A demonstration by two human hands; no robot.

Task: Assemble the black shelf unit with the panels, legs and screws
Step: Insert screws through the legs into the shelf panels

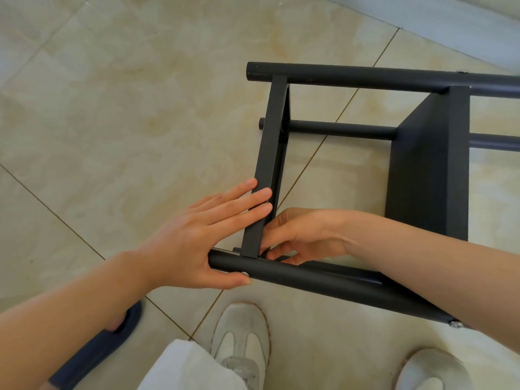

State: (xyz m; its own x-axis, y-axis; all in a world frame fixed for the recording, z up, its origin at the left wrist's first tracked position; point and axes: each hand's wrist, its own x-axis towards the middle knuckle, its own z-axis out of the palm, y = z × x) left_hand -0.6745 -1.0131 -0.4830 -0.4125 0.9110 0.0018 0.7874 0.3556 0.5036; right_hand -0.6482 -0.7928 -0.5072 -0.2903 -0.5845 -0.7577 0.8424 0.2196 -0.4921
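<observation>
Position: shelf unit (427,164) is laid on its side beyond both hands | left hand (194,240) is flattened on the end panel (267,153), thumb against the near leg (323,280) | right hand (306,235) is curled at their joint, contents hidden | handling: judged rigid, light, smooth-coated; best gripped by the legs beside joints.

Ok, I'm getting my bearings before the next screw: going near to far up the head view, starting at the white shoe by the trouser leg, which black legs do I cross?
White shoe → nearest leg → middle leg → farthest leg.
</observation>
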